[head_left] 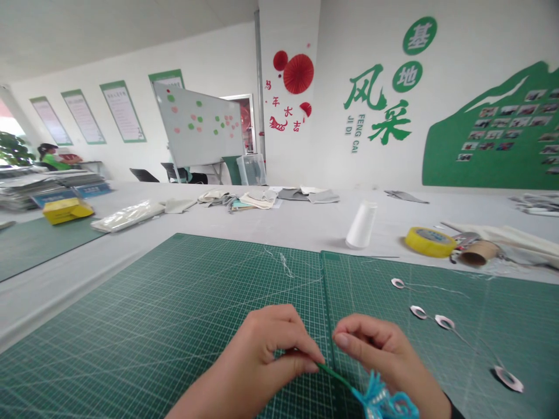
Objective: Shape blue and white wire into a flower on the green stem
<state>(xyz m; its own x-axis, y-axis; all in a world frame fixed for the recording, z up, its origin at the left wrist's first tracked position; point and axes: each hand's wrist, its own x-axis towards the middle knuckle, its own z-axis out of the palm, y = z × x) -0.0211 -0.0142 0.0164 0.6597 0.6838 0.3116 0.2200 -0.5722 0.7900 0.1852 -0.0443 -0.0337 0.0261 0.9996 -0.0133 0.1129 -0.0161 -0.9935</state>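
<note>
Pinching green rod (334, 375) narrowly in left hand (257, 361) | right hand (375, 349) curled just beside, fingers nearly closed, hold on the rod cannot be told | blue tufted end (375, 401) at the lower frame edge, over green cutting mat (174, 326) | silvery rings (418, 312) lying right | yellow tape roll (430, 242) beyond

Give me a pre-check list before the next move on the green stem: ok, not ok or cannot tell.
1. Green stem pinched by the left hand: ok.
2. Right hand in contact with the stem: fingers curl just above it, contact hidden: cannot tell.
3. Blue fluffy tuft secure on the stem: cut off by the frame's lower edge: cannot tell.
4. Silver rings apart from both hands: ok.
5. Loose threads on the green cutting mat away from the hands: ok.
</note>
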